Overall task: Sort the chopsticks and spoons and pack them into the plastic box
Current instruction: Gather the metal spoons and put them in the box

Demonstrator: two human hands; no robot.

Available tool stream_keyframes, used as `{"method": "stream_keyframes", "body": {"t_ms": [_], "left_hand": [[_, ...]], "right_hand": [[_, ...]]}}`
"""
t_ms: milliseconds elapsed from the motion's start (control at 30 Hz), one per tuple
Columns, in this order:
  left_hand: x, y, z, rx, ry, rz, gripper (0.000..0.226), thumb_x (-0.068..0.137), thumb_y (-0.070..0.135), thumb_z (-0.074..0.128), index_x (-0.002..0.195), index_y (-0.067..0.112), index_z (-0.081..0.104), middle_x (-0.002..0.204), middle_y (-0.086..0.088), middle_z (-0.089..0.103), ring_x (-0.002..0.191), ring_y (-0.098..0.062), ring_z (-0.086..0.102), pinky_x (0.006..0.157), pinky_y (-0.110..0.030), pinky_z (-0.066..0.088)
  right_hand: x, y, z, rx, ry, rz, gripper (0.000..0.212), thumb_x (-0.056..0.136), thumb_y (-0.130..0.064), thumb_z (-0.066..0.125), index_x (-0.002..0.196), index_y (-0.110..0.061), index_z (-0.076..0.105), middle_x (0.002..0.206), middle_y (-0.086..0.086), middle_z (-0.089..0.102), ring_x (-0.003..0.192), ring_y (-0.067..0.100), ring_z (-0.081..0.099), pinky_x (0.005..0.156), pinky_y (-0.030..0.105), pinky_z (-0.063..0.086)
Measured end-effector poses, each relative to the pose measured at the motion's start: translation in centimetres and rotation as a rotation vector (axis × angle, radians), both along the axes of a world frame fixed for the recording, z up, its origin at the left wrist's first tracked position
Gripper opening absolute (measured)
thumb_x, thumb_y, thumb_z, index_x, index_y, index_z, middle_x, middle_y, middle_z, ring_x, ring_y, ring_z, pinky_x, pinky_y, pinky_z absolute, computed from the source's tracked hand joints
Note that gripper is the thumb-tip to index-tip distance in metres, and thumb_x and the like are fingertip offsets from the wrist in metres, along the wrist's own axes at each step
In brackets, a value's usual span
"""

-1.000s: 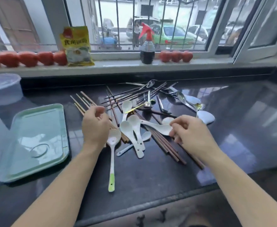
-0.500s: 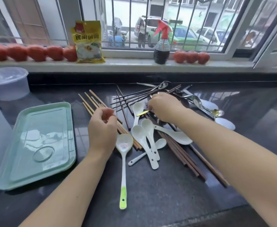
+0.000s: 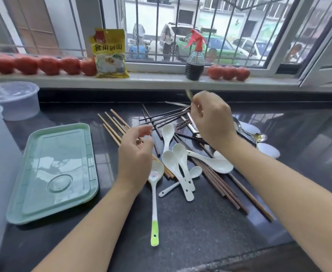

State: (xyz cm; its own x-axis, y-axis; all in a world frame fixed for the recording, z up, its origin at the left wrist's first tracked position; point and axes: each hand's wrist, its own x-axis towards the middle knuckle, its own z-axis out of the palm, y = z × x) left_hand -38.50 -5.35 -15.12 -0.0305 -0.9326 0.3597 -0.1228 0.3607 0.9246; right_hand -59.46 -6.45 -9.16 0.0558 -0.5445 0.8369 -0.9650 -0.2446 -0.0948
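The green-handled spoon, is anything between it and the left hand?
Nothing visible. The spoon lies alone on the counter with its bowl just below the open left hand, which hovers over the chopsticks.

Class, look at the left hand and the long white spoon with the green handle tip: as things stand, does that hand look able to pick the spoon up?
Probably yes. The left hand hovers open, holding nothing, right beside the spoon's bowl, and the green-tipped spoon lies with its handle bare on the counter.
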Motion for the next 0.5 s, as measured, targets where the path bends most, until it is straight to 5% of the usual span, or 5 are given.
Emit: {"method": "stream_keyframes", "body": {"t_ms": [100, 167, 267, 400, 500], "left_hand": [[-0.4, 1.1, 0.1, -0.123, -0.053, -0.130, 0.027, 0.102, 0.036, 0.049, 0.120, 0.031, 0.068, 0.115, 0.019, 0.067, 0.115, -0.010, 0.062, 0.099, -0.033, 0.049], [-0.7, 1.6, -0.2, -0.159, -0.084, -0.238, 0.027, 0.106, 0.035, 0.047, 0.117, 0.024, 0.069, 0.102, 0.012, 0.071, 0.101, -0.012, 0.067, 0.087, -0.033, 0.052], [-0.8, 1.8, -0.4, -0.150, -0.116, -0.251, 0.021, 0.109, 0.016, 0.046, 0.094, 0.014, 0.062, 0.068, 0.001, 0.057, 0.061, -0.009, 0.051, 0.058, -0.030, 0.044], [-0.3, 1.4, -0.6, -0.094, -0.082, -0.165, 0.023, 0.108, 0.014, 0.047, 0.091, 0.014, 0.062, 0.059, 0.010, 0.046, 0.050, -0.005, 0.039, 0.051, -0.019, 0.032], [-0.2, 1.1, -0.8, -0.042, -0.036, -0.130, 0.023, 0.109, 0.013, 0.046, 0.095, 0.011, 0.064, 0.057, 0.009, 0.044, 0.046, -0.005, 0.038, 0.048, -0.017, 0.030]], "right_hand": [[4.5, 3.9, 1.4, 0.197, -0.661, 0.232, 0.006, 0.097, -0.008, 0.059, 0.092, -0.006, 0.061, 0.077, 0.004, 0.070, 0.068, 0.021, 0.068, 0.068, 0.040, 0.059], [6.9, 5.8, 1.3, 0.279, -0.821, 0.345, 0.005, 0.096, -0.005, 0.059, 0.092, -0.005, 0.062, 0.079, 0.006, 0.071, 0.068, 0.023, 0.071, 0.069, 0.045, 0.061], [8.1, 6.7, -0.1, 0.322, -0.881, 0.345, 0.008, 0.098, -0.008, 0.058, 0.091, -0.009, 0.063, 0.081, 0.005, 0.072, 0.071, 0.022, 0.070, 0.073, 0.046, 0.060], [3.6, 6.5, -2.9, 0.366, -0.601, -0.052, 0.013, 0.099, -0.018, 0.058, 0.091, -0.015, 0.068, 0.079, -0.007, 0.067, 0.076, 0.012, 0.062, 0.074, 0.034, 0.052], [-2.5, 6.0, -4.1, 0.497, -0.544, -0.377, 0.018, 0.095, -0.013, 0.054, 0.097, -0.016, 0.072, 0.096, 0.005, 0.072, 0.094, 0.027, 0.064, 0.078, 0.034, 0.048]]}}
